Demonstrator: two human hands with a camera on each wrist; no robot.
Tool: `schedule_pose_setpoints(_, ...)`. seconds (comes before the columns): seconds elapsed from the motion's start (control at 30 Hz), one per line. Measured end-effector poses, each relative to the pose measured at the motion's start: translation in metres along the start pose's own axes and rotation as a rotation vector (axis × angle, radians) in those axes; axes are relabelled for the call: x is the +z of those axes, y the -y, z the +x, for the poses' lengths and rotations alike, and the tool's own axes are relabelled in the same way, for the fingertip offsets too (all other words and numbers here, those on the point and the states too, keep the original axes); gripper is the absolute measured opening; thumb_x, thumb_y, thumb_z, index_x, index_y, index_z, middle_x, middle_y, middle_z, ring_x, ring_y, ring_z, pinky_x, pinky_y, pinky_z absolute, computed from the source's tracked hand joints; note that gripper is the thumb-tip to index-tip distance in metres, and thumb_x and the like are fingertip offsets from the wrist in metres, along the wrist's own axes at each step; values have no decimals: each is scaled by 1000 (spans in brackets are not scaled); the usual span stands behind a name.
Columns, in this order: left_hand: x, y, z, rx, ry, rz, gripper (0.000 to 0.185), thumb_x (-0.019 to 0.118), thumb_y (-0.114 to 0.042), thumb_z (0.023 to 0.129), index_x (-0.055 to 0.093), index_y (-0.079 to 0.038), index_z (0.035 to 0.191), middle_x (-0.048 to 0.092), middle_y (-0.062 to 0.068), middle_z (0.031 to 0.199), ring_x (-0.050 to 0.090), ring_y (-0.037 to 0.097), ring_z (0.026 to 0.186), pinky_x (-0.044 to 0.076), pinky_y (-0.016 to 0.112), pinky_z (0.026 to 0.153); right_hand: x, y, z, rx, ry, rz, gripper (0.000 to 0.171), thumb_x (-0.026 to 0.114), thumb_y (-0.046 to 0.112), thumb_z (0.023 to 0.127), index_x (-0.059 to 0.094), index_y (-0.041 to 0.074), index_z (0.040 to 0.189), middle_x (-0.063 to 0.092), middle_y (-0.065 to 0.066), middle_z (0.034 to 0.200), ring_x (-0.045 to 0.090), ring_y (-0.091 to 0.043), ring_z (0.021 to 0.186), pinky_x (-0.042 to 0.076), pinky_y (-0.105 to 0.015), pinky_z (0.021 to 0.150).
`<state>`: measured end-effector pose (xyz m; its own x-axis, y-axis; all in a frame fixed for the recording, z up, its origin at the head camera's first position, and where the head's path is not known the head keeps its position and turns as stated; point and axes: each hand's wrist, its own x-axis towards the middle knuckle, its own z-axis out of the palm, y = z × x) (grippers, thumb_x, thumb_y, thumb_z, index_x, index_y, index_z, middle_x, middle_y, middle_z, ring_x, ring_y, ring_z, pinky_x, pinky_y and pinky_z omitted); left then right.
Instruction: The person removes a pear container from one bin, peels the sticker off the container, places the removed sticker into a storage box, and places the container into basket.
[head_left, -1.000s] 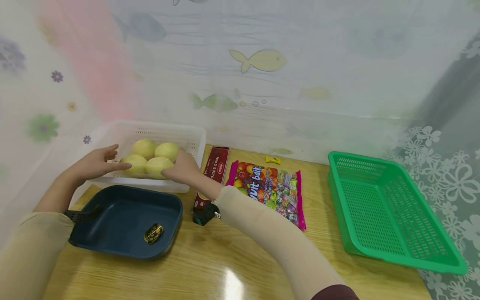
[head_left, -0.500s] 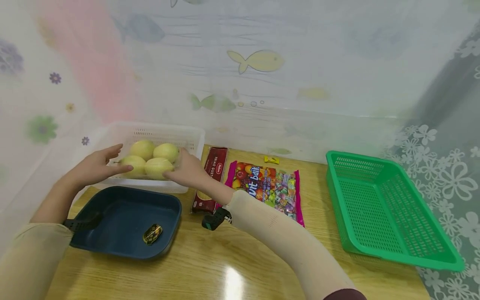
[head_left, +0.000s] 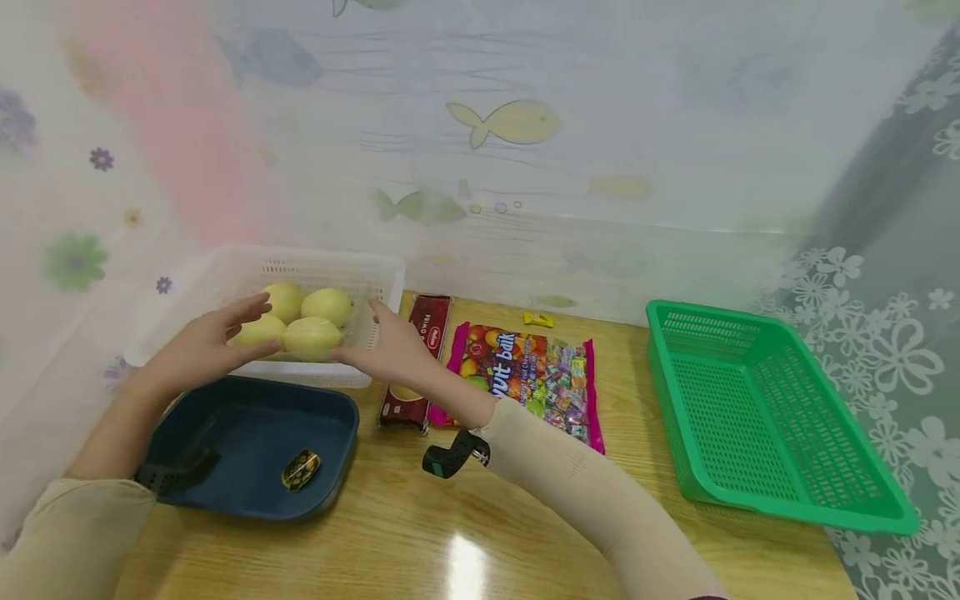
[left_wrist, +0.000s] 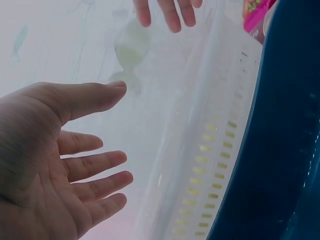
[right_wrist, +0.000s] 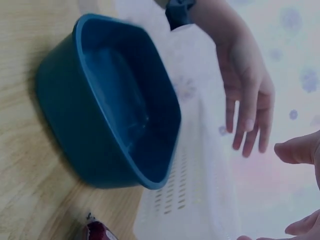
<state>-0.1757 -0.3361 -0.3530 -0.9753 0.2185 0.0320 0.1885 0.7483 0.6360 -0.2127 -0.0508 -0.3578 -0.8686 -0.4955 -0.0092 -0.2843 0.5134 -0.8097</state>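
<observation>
Several pale yellow, round fruits [head_left: 313,339] sit together in a white plastic basket [head_left: 360,265] at the back left. My left hand [head_left: 206,343] is over the basket's left front side, fingers extended and thumb apart, overlapping the nearest left fruit in the head view. On the other side of the fruits, my right hand [head_left: 397,348] hovers with thumb and fingers spread and nothing between them. Both wrist views show the palms facing each other above the basket, the left hand [right_wrist: 251,92] with straight fingers and the right hand [right_wrist: 305,160] only partly in view.
In front of the basket stands a dark blue tub [head_left: 247,433] with a small black-and-gold oval item [head_left: 301,471] inside. A red spaghetti pack [head_left: 431,321], a fruit candy bag [head_left: 517,375] and a small yellow sweet [head_left: 537,319] lie mid-table. A green basket [head_left: 667,392] stands right.
My left hand has shifted right, closer over the fruits. My right hand has drawn slightly right and nearer to me, away from them. The fruits stay in the basket.
</observation>
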Motion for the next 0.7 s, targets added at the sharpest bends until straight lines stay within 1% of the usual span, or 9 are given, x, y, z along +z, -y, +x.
schedule_pose_setpoints(0.1, 3, -6, -2, 5, -1, 2, 88, 72, -31, 104, 22, 4, 167, 37, 35, 162, 33, 58, 149, 30, 74, 116, -5, 0, -9, -14, 14, 18, 98, 77, 46, 95, 23, 18, 171, 41, -10, 168, 48, -31, 149, 49, -50, 113)
schedule_pose_setpoints(0.2, 6, -10, -5, 21, -7, 0, 87, 72, -31, 103, 24, 3, 167, 39, 34, 162, 34, 57, 149, 31, 72, 117, -10, 0, -19, -32, 29, 38, 97, 76, 46, 96, 22, 19, 172, 44, -11, 167, 56, -32, 142, 52, -49, 110)
schedule_pose_setpoints(0.23, 8, -12, -5, 26, -10, -4, 87, 73, -31, 103, 25, 3, 167, 40, 33, 162, 34, 57, 149, 31, 72, 117, -12, -1, -22, -38, 35, 36, 97, 75, 46, 96, 21, 19, 172, 44, -12, 166, 56, -32, 142, 51, -49, 111)
schedule_pose_setpoints(0.37, 15, -20, -9, 58, -43, -26, 84, 74, -28, 102, 28, 2, 166, 43, 32, 160, 36, 57, 148, 32, 71, 115, -15, -6, -33, -60, 36, 10, 95, 75, 47, 97, 24, 18, 171, 46, -12, 165, 62, -30, 134, 54, -42, 106)
schedule_pose_setpoints(0.43, 20, -25, -11, 81, -68, -34, 84, 75, -26, 101, 29, 2, 165, 46, 32, 158, 38, 57, 147, 33, 72, 114, -17, -10, -38, -62, 27, 29, 94, 76, 45, 96, 25, 18, 171, 47, -13, 164, 62, -29, 135, 55, -38, 105)
schedule_pose_setpoints(0.5, 26, -31, -14, 100, -90, -40, 83, 76, -25, 101, 30, 2, 165, 48, 31, 157, 40, 55, 146, 35, 70, 113, -19, -14, -44, -56, 19, 73, 93, 78, 42, 95, 27, 18, 170, 48, -13, 164, 67, -30, 128, 57, -36, 100)
schedule_pose_setpoints(0.57, 31, -36, -17, 118, -103, -50, 84, 76, -24, 101, 29, 0, 166, 49, 30, 157, 42, 52, 146, 36, 66, 114, -22, -17, -50, -52, 9, 131, 91, 78, 39, 96, 29, 17, 169, 48, -14, 163, 64, -30, 133, 57, -36, 103)
schedule_pose_setpoints(0.63, 37, -40, -21, 136, -112, -60, 84, 76, -24, 101, 28, -4, 168, 49, 28, 158, 43, 49, 146, 38, 45, 122, -25, -20, -56, -53, 5, 180, 90, 79, 35, 96, 29, 16, 169, 48, -14, 163, 60, -30, 138, 56, -39, 106)
schedule_pose_setpoints(0.7, 41, -45, -26, 158, -118, -77, 84, 75, -23, 101, 27, -6, 169, 48, 26, 160, 43, 48, 146, 36, 20, 120, -28, -23, -62, -63, 3, 208, 89, 78, 32, 97, 29, 16, 169, 47, -14, 163, 55, -31, 143, 54, -42, 109)
